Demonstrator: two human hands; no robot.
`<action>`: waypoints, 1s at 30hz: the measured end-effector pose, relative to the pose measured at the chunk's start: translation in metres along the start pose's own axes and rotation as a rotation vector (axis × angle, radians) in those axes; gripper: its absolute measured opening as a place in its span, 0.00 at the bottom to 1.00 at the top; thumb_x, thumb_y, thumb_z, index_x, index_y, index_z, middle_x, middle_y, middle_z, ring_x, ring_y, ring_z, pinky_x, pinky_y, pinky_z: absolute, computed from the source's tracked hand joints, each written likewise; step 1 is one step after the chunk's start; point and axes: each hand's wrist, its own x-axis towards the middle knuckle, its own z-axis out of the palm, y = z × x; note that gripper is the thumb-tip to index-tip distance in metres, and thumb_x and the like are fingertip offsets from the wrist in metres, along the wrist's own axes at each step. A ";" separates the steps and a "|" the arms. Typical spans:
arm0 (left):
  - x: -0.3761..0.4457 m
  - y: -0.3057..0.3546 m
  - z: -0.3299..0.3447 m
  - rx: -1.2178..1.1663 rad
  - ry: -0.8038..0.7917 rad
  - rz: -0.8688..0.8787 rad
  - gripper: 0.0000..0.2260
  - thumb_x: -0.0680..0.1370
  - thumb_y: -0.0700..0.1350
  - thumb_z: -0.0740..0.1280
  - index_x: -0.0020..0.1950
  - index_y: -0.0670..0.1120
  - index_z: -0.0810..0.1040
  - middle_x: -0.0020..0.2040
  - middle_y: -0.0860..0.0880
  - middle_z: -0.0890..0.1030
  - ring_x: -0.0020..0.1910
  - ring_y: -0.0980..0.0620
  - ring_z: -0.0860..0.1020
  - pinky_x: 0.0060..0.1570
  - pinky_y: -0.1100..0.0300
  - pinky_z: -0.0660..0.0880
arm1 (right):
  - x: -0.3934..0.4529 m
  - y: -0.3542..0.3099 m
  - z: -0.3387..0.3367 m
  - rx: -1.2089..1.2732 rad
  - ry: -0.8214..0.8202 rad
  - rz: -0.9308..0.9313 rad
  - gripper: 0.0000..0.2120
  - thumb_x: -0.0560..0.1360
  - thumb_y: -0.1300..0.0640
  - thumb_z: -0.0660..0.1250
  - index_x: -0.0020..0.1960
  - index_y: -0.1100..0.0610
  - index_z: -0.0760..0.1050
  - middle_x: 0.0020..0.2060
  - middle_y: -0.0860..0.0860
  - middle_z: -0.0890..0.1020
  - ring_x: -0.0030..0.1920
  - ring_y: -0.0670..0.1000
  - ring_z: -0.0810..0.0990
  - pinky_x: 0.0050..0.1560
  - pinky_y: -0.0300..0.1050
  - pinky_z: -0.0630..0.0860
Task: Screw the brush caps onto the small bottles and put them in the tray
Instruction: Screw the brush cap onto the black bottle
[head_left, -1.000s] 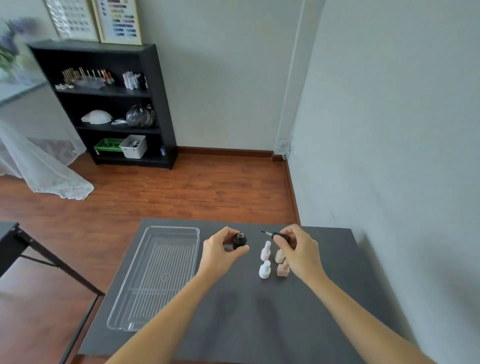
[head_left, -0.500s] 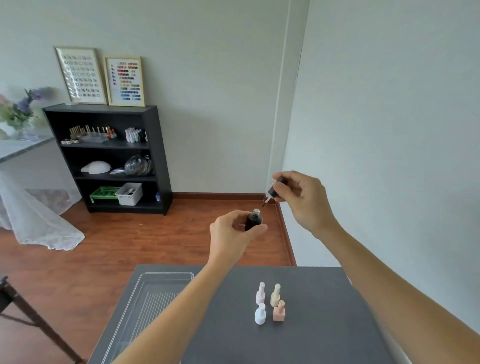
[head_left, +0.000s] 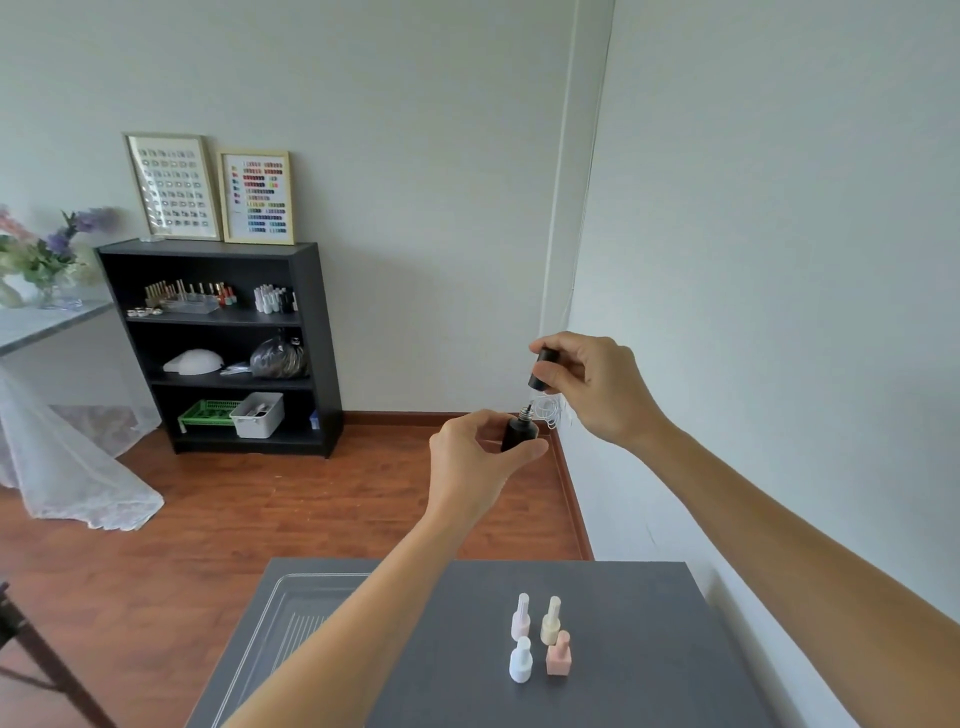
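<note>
My left hand (head_left: 475, 457) holds a small black bottle (head_left: 518, 432) upright in the air, well above the table, its threaded neck bare. Just above it my right hand (head_left: 592, 387) pinches a black brush cap (head_left: 542, 370), tilted, with the brush tip pointing down at the bottle's mouth. Whether the tip is inside the neck is too small to tell. Several capped pastel bottles (head_left: 540, 639) stand in a cluster on the dark grey table (head_left: 623, 649). A clear plastic tray (head_left: 280, 618) lies on the table's left part, partly behind my left forearm.
A wall runs close along the table's right side. Beyond the table is wooden floor, and a black shelf unit (head_left: 223, 348) with bottles and boxes stands against the far wall. A dark table leg (head_left: 31, 654) shows at the lower left.
Both hands have risen from just above the table to well over it. The view has tilted up. The cap has come from beside the bottle to right over its neck.
</note>
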 end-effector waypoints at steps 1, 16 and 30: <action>0.000 0.001 0.000 0.000 -0.001 -0.001 0.11 0.64 0.55 0.80 0.43 0.55 0.86 0.38 0.61 0.86 0.37 0.59 0.83 0.38 0.71 0.74 | 0.000 0.000 0.000 0.002 -0.016 -0.002 0.09 0.77 0.62 0.69 0.56 0.60 0.80 0.39 0.50 0.85 0.41 0.48 0.86 0.50 0.39 0.81; 0.002 0.009 0.002 -0.008 -0.002 0.015 0.10 0.64 0.54 0.80 0.42 0.55 0.85 0.36 0.63 0.85 0.32 0.65 0.80 0.34 0.75 0.70 | 0.001 0.010 -0.006 0.009 -0.264 0.055 0.16 0.77 0.51 0.69 0.64 0.50 0.75 0.59 0.44 0.80 0.57 0.42 0.80 0.55 0.35 0.76; 0.001 0.012 0.009 0.011 -0.023 0.002 0.10 0.64 0.55 0.80 0.43 0.55 0.86 0.37 0.61 0.85 0.34 0.62 0.82 0.34 0.76 0.72 | 0.003 0.015 -0.008 -0.105 -0.181 0.062 0.12 0.73 0.45 0.72 0.50 0.51 0.78 0.44 0.44 0.83 0.45 0.39 0.81 0.47 0.34 0.78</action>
